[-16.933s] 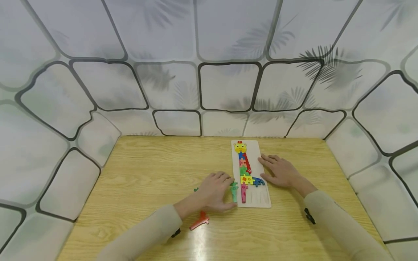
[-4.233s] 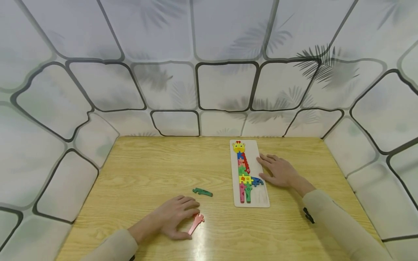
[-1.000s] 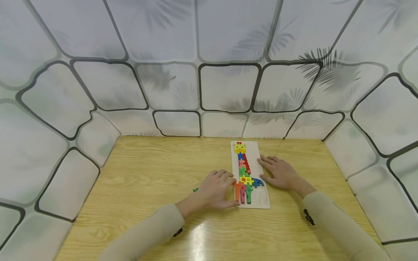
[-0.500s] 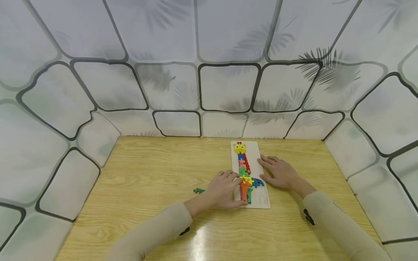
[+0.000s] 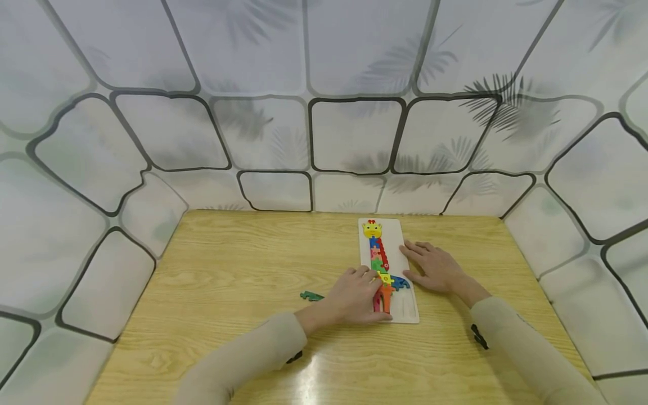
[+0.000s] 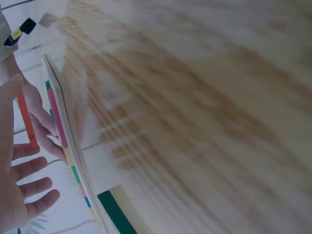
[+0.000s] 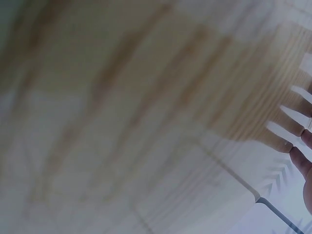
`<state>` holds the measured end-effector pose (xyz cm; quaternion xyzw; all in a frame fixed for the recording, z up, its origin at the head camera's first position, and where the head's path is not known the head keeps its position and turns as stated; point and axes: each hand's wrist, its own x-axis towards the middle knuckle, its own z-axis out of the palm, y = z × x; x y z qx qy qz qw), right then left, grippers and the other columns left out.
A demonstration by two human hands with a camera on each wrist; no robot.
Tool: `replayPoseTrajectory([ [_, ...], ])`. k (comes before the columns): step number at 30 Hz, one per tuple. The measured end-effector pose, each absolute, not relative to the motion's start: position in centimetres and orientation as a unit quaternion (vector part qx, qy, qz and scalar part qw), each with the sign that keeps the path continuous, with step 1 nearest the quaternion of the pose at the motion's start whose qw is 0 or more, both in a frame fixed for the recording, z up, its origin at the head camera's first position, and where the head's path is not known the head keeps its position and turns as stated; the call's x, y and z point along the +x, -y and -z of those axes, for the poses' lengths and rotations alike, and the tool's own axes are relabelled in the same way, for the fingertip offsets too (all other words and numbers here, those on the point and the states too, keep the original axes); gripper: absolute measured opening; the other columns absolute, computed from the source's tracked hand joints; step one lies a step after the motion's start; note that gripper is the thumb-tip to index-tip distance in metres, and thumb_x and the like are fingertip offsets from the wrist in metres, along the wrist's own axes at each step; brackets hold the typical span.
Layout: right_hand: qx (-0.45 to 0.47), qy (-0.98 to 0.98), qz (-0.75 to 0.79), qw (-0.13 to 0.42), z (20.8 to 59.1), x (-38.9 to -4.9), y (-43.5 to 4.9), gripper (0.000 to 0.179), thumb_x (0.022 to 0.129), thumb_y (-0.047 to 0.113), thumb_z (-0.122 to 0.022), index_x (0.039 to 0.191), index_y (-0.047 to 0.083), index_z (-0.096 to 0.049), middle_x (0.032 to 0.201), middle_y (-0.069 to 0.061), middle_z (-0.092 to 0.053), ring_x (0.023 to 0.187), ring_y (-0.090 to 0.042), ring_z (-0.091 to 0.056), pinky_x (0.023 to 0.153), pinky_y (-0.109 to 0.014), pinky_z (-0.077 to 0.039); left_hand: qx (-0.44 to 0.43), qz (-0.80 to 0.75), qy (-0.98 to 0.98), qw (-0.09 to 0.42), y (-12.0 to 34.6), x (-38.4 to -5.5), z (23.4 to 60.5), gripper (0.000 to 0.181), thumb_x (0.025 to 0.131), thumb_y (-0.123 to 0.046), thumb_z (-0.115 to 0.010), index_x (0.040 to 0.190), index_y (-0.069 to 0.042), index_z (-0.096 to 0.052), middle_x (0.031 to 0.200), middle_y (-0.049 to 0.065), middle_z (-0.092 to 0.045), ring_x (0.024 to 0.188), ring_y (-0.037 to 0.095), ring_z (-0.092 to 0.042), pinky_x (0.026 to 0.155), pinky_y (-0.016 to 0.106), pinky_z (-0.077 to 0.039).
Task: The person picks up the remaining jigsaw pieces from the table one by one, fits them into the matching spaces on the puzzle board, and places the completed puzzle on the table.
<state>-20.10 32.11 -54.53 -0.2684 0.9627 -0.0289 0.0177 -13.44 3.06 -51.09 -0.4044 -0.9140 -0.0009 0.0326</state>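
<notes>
In the head view my left hand (image 5: 356, 295) is over the lower part of a white giraffe puzzle board (image 5: 395, 239), pinching an orange leg-shaped puzzle piece (image 5: 387, 299) between thumb and fingertips. The left wrist view shows that orange piece (image 6: 25, 118) spanning thumb and index finger, held apart from the board's face. Beside it a pink leg piece (image 5: 377, 304) lies in the board; the green leg piece in the board is covered. My right hand (image 5: 434, 267) rests flat at the board's right edge, its fingers extended.
A dark green puzzle piece (image 5: 310, 296) lies on the wooden table (image 5: 243, 264) left of the board, partly behind my left forearm. The yellow giraffe head (image 5: 372, 229), several neck pieces and a blue piece (image 5: 400, 283) sit in the board. Patterned walls (image 5: 354, 135) border the table.
A green leg piece went into the board earlier. My left hand then picked the orange piece off the table, brought it to the board and shifted right over it. My right hand stays put.
</notes>
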Motion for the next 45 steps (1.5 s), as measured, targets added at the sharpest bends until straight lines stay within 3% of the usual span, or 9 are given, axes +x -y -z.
replayPoseTrajectory([
  [11, -0.27, -0.962, 0.03, 0.019, 54.7, -20.2, -32.1, 0.074, 0.103, 0.058, -0.055, 0.163, 0.017, -0.041, 0.169, -0.012, -0.042, 0.148, -0.044, -0.047, 0.114, -0.066, -0.045, -0.417, -0.004, 0.908, 0.039, -4.1, -13.7, 51.7, 0.083, 0.092, -0.088, -0.042, 0.133, -0.021, -0.066, 0.138, -0.001, -0.066, 0.123, 0.018, -0.059, 0.101, 0.035, -0.055],
  [45, -0.274, -0.961, 0.025, 0.017, 54.5, -20.2, -32.1, 0.074, 0.103, 0.058, -0.056, 0.163, 0.017, -0.041, 0.17, -0.011, -0.041, 0.147, -0.042, -0.048, 0.113, -0.064, -0.047, -0.397, -0.025, 0.917, 0.013, -6.3, -13.7, 52.8, 0.083, 0.093, -0.087, -0.041, 0.137, -0.02, -0.065, 0.141, 0.0, -0.065, 0.129, 0.02, -0.059, 0.105, 0.039, -0.056],
])
